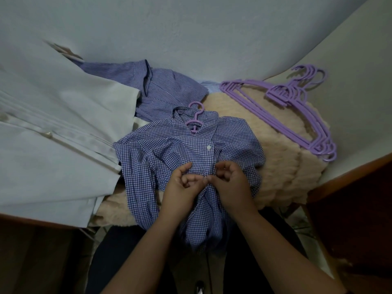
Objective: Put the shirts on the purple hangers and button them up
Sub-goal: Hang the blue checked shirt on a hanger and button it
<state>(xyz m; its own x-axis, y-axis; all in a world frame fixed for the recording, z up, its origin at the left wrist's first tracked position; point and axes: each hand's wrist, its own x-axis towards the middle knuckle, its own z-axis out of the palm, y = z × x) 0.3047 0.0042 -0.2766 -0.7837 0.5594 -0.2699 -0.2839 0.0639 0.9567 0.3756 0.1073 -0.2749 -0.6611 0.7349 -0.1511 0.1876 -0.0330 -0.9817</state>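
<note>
Pinching at the front placket, both hands meet at centre frame: left hand (pixel 184 183) and right hand (pixel 228 181) have fingers curled on the fabric of the small blue-and-white gingham cotton shirt (pixel 169 151), fingertips almost touching, apparently working a button just below the one already closed. Cannot see the button itself, fingers cover it.

That white round button (pixel 209 147) sits closed just above the hands. The shirt lies on a cream fluffy pad (pixel 282 166) at frame centre, with the hook of a purple plastic hanger (pixel 196 118) sticking out of its collar; its hem hangs off the near edge toward the person.

Handling judgement: light, thin, limp fabric. It bunches and slides on the hanger, so pin the placket edges right beside the buttonhole, not the body cloth. Buttons small, probably slick.

Outward: blue fine-striped shirt (pixel 161 88) crumpled above-left, large white pleated shirt (pixel 53 115) spread across left of frame, stack of spare purple plastic hangers (pixel 297 107) upper right on the pad.
</note>
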